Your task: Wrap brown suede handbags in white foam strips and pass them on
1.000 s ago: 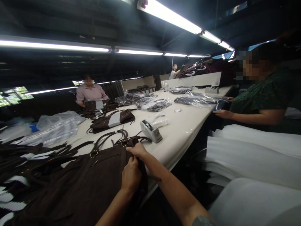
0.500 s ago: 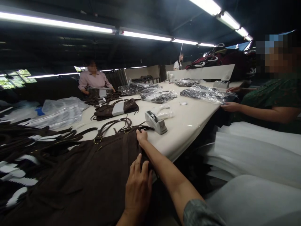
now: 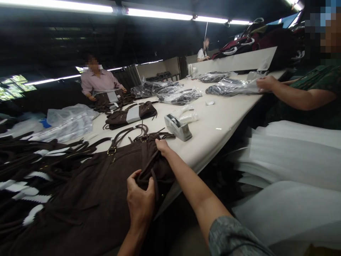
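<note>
A dark brown cloth handbag lies flat across the near left of the table, its strap handles and brass buckles toward the far side. My right hand reaches over and pinches the bag's upper right corner. Nearer to me, my left hand curls its thumb and fingers around the bag's right side, where the fabric is folded up. Part of those fingertips is hidden in the fabric. A grey tape dispenser stands just beyond my right hand.
Stacked brown bags with white paper wraps lie at left, near clear plastic bags. A wrapped brown bag and plastic-covered bundles lie farther along the table. White sheets are stacked at right. Co-workers stand around.
My left hand has moved left and closed on the bag's side, which is now folded up and inward. My right hand stays at the corner. The right co-worker's hand has lifted.
</note>
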`<state>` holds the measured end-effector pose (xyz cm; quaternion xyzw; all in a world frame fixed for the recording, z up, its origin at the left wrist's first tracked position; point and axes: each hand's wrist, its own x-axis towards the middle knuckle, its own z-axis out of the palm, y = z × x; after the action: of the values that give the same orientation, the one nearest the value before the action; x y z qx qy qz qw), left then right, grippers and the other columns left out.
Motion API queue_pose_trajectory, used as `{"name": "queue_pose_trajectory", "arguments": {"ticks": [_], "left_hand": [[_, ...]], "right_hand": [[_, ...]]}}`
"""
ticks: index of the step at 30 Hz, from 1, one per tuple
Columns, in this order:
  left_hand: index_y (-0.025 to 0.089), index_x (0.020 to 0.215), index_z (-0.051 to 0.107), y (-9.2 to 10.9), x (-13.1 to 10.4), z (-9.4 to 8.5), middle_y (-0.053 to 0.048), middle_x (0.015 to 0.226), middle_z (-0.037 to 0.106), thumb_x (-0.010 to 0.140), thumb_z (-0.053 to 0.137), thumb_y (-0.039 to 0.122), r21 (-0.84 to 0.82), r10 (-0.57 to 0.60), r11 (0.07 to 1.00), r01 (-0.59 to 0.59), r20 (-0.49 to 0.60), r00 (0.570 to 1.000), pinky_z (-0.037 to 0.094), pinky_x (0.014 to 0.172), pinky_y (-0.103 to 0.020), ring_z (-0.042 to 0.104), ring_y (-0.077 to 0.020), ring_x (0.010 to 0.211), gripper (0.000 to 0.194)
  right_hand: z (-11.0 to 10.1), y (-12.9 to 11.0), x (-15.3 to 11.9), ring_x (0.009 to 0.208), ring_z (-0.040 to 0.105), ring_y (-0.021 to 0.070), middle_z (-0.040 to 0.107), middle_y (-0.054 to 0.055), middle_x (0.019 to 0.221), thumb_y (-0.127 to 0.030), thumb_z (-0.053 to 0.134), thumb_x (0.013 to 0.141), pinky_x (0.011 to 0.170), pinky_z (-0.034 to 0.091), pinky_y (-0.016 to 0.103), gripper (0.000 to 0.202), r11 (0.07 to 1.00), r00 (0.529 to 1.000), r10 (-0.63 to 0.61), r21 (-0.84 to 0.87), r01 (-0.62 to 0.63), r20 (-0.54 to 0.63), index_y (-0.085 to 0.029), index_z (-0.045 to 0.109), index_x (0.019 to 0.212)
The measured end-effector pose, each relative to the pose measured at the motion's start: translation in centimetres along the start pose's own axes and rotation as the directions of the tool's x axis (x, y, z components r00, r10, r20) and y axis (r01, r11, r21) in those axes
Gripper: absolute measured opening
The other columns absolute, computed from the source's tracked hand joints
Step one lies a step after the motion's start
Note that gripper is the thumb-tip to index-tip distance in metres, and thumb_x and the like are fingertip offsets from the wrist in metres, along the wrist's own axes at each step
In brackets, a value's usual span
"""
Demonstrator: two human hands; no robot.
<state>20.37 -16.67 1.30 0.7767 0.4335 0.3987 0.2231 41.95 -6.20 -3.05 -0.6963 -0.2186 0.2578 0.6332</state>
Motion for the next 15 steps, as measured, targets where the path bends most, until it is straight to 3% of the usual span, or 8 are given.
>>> {"name": "queue_pose_trajectory", "arguments": {"ticks": [1,3,5,7,12,15], "left_hand": [[0.017,0.116,0.051,0.1,-0.2,0.2,-0.012,0.109,0.061,0.081,0.057,0.035,0.018,0.029,0.999,-0.029,0.019,0.999,0.051,0.088,-0.047,0.061,-0.0289,0.101,0.04],[0.013,0.122,0.051,0.1,-0.8,0.8,-0.016,0.115,0.059,0.084,0.054,0.036,0.085,0.216,0.973,-0.215,0.005,0.976,0.048,0.095,-0.05,0.057,-0.0312,0.11,0.044],[0.008,0.134,0.044,-0.3,-1.6,1.3,-0.02,0.125,0.054,0.087,0.052,0.035,0.155,0.422,0.896,-0.417,0.0,0.907,0.043,0.102,-0.051,0.051,-0.0328,0.12,0.055],[0.007,0.143,0.032,-0.8,-2.2,1.7,-0.022,0.134,0.049,0.088,0.052,0.033,0.184,0.537,0.824,-0.536,0.047,0.842,0.041,0.105,-0.052,0.046,-0.0329,0.127,0.065],[0.011,0.15,0.018,-1.6,-2.7,2.1,-0.018,0.146,0.041,0.09,0.051,0.028,0.19,0.622,0.74,-0.645,0.171,0.764,0.032,0.113,-0.052,0.034,-0.0297,0.139,0.071],[0.012,0.151,0.017,-1.7,-2.6,2.5,-0.018,0.148,0.04,0.09,0.049,0.026,0.203,0.643,0.712,-0.672,0.196,0.74,0.031,0.113,-0.053,0.03,-0.03,0.141,0.07]], "right_hand": [[-0.1,-0.2,-0.2,0.099,0.063,0.025,0.071,0.011,0.093,-0.036,0.055,0.087,0.085,0.048,0.033,0.03,0.999,0.999,0.032,0.025,-0.033,0.01,-0.012,0.07,0.096],[-0.5,-0.7,-0.8,0.094,0.064,0.0231,0.07,0.009,0.088,-0.034,0.059,0.085,0.081,0.05,0.03,0.025,0.992,0.995,0.092,0.078,-0.096,0.045,-0.013,0.069,0.094],[-1.1,-1.5,-1.7,0.085,0.065,0.0203,0.069,0.007,0.081,-0.032,0.059,0.087,0.075,0.052,0.029,0.021,0.98,0.985,0.132,0.137,-0.147,0.108,-0.013,0.067,0.091],[-2.0,-2.3,-2.7,0.072,0.064,0.0169,0.066,0.005,0.073,-0.032,0.052,0.092,0.067,0.052,0.027,0.024,0.962,0.969,0.154,0.193,-0.191,0.19,-0.013,0.065,0.086],[-5.5,-2.8,-6.9,0.055,0.055,0.0107,0.061,0.002,0.063,-0.031,0.044,0.098,0.057,0.049,0.022,0.033,0.894,0.908,0.149,0.339,-0.292,0.391,-0.014,0.06,0.075],[-7.7,-2.0,-10.8,0.064,0.06,0.011,0.066,0.004,0.075,-0.033,0.054,0.093,0.064,0.05,0.023,0.023,0.834,0.944,0.146,0.476,-0.278,0.295,-0.014,0.062,0.082]]}}
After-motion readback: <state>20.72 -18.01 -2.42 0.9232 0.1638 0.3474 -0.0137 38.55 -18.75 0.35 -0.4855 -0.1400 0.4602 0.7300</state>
